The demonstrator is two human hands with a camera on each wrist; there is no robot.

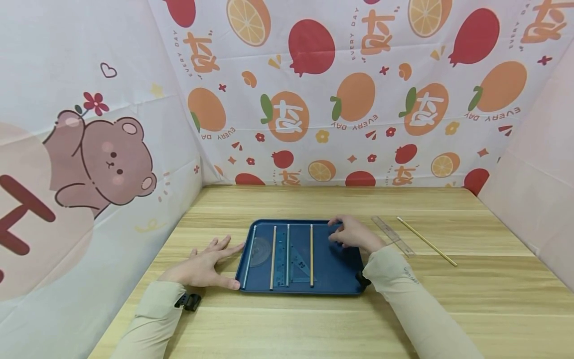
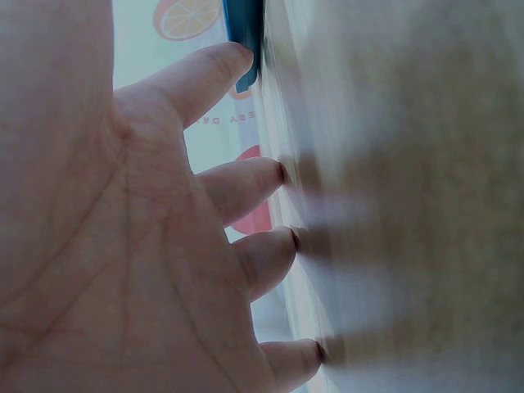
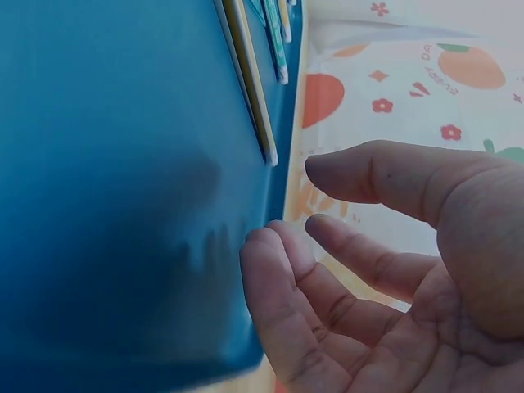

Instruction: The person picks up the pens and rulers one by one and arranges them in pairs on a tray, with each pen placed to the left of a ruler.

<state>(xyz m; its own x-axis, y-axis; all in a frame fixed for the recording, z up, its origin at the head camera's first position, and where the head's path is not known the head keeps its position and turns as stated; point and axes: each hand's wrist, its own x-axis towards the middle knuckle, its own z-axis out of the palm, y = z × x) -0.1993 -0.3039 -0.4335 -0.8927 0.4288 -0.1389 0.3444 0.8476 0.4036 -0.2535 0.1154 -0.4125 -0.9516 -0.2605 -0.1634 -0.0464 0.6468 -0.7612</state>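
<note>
A blue tray (image 1: pixel 336 269) lies on the table. My left hand (image 1: pixel 208 265) is spread at its left side, with the thumb against the tray's near left corner and other fingertips on the tabletop. Over the tray's right part hovers my right hand (image 1: pixel 352 234), fingers loosely bent and nothing between them. Inside the tray, from left to right, lie a teal pencil (image 1: pixel 248 257), a clear protractor (image 1: pixel 259 251), a gold pencil (image 1: pixel 273 259), a blue ruler (image 1: pixel 280 259), another teal pencil (image 1: pixel 288 254), a blue set square (image 1: pixel 299 267) and another gold pencil (image 1: pixel 311 257).
To the right of the tray, a clear ruler (image 1: pixel 392 235) and a gold pencil (image 1: pixel 426 241) lie slanted on the wooden table (image 1: pixel 278 324). Printed cloth walls (image 1: pixel 390 144) stand behind and at both sides. A black band (image 1: pixel 190 301) is on the left wrist.
</note>
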